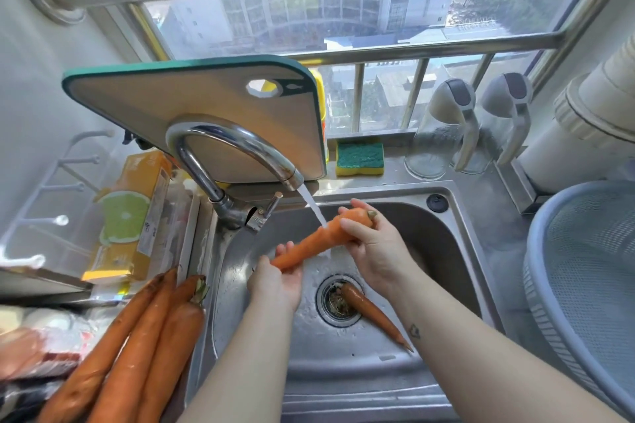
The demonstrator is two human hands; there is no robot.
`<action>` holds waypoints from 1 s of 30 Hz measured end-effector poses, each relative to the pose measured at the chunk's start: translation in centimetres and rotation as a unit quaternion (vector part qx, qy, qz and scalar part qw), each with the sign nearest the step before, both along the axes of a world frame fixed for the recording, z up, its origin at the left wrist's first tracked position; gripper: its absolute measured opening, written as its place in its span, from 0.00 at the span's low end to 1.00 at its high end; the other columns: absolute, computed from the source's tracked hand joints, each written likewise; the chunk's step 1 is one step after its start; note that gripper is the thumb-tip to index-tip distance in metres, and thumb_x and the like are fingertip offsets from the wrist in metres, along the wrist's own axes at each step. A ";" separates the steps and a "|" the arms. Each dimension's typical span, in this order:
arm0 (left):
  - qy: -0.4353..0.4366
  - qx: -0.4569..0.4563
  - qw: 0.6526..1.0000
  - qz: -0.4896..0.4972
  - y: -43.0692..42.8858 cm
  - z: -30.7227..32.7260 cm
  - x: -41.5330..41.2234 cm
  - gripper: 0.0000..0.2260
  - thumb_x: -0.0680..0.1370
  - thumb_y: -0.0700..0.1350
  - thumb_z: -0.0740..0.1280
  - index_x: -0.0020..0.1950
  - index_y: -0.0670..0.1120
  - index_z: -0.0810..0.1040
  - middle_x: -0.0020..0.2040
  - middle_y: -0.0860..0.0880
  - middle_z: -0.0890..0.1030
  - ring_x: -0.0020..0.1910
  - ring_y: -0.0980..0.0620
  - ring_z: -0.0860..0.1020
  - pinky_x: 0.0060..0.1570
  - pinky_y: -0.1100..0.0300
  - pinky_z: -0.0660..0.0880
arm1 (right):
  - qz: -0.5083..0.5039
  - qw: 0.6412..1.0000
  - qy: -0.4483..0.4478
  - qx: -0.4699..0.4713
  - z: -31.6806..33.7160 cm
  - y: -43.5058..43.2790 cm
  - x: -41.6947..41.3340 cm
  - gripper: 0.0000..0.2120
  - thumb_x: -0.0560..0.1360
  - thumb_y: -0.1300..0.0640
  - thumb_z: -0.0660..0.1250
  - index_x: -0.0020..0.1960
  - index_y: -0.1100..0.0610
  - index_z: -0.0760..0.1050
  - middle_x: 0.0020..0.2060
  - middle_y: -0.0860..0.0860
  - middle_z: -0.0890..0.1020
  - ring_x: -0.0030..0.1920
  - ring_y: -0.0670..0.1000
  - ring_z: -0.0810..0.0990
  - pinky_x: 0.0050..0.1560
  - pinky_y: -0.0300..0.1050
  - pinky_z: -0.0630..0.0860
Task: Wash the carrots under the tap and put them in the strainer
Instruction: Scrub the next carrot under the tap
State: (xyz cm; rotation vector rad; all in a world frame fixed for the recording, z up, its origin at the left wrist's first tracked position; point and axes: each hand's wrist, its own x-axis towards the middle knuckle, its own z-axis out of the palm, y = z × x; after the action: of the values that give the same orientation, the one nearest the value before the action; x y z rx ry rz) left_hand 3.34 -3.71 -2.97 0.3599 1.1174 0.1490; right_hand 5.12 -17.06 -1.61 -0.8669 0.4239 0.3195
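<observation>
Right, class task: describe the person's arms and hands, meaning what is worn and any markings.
Both forearms are bare: no sleeves show. The left hand and right hand wear no gloves, and no ring, watch or bracelet shows. The right forearm bears a small dark mark, likely a tattoo, near the wrist.

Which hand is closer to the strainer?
Right. The right hand grips the carrot at its top end, toward the strainer; the left hand holds the tip, farther away.
</observation>
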 end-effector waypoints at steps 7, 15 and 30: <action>0.133 0.328 0.853 -0.383 1.6 -1.8 -3.3 0.09 0.81 0.44 0.60 0.56 0.48 0.79 0.53 0.41 0.80 0.51 0.44 0.78 0.57 0.50 0.74 | 0.139 0.979 -0.081 -0.125 -0.3 3.6 -0.3 0.15 0.72 0.73 0.66 0.55 0.60 0.75 0.47 0.52 0.81 0.44 0.47 0.78 0.48 0.40 0.77; 0.038 0.409 0.744 -0.527 -0.8 -0.6 -3.4 0.31 0.81 0.63 0.44 0.47 0.45 0.80 0.38 0.46 0.82 0.40 0.48 0.80 0.44 0.56 0.73 | 0.042 0.971 0.000 -0.237 0.0 5.2 0.5 0.12 0.75 0.55 0.67 0.35 0.56 0.72 0.30 0.52 0.77 0.33 0.52 0.76 0.38 0.48 0.73; 0.031 0.634 0.470 -0.614 1.9 2.2 -6.2 0.14 0.78 0.55 0.62 0.62 0.52 0.70 0.52 0.52 0.79 0.47 0.49 0.78 0.44 0.55 0.74 | 0.235 0.940 0.101 -0.224 0.6 2.6 -1.8 0.13 0.77 0.47 0.65 0.54 0.56 0.74 0.46 0.54 0.80 0.48 0.53 0.79 0.58 0.55 0.74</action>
State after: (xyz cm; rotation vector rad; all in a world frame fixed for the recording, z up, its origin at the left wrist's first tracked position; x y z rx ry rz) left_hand -2.88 -1.81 -0.81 2.4606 0.3290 -0.3908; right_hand 3.29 -14.47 -1.05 -1.3917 0.4863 0.7789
